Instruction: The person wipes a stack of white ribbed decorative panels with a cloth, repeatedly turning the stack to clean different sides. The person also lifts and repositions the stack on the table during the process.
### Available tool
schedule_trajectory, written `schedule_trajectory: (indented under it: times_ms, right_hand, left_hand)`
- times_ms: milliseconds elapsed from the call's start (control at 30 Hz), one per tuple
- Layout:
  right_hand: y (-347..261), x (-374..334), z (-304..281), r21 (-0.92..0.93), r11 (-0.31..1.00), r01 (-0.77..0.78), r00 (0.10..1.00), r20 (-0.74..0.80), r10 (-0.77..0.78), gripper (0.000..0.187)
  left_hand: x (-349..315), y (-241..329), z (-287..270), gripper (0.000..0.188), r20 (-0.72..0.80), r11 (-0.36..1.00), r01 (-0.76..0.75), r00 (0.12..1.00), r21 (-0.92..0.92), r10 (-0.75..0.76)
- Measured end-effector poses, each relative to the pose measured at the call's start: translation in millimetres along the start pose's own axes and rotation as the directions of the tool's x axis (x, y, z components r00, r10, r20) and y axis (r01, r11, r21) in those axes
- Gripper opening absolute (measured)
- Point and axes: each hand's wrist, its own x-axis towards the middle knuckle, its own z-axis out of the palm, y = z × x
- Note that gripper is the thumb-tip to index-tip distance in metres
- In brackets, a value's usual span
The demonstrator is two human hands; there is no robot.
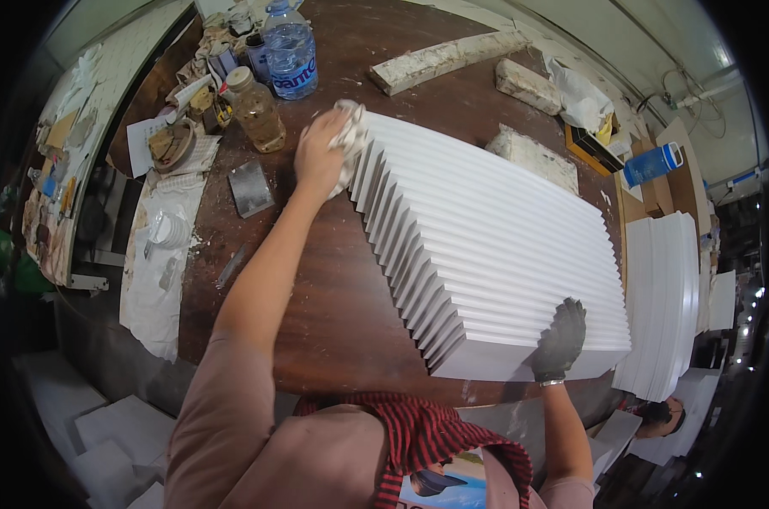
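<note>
A row of long white panels (495,237) lies packed together across the brown table, with stepped ridges along the top and a jagged left end. At the far left corner of the row, my left hand (318,159) is closed around a crumpled, stained whitish cloth (349,140), pressed to the panel ends. My right hand (561,341), in a dark grey glove, rests flat over the near right part of the row, fingers stretched and together. It grips nothing that I can see.
Left of the panels are a metal scraper plate (250,188), a lidded jar (255,114) and a large water bottle (289,55). Plaster-crusted blocks (448,61) lie at the back. A blue jug (652,164) and stacked white sheets (656,301) stand at right.
</note>
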Motion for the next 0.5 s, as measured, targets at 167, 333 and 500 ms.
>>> schedule_trajectory:
  times_ms: [167, 333, 500]
  right_hand:
    - [0, 0, 0, -0.008, 0.999, -0.033, 0.999, 0.027, 0.033, 0.045]
    - [0, 1, 0, -0.009, 1.0, 0.01, 1.0, -0.003, -0.01, 0.045]
    - [1, 1, 0, -0.035, 0.999, -0.003, 1.0, 0.018, 0.003, 0.045]
  left_hand:
    - [10, -1, 6, 0.046, 0.164, 0.967, 0.253, 0.955, -0.015, -0.247]
    - [15, -6, -25, 0.033, 0.174, 0.83, 0.482, 0.825, 0.281, -0.538]
    - [45, -6, 17, 0.031, 0.001, 0.988, 0.062, 0.998, -0.14, -0.062]
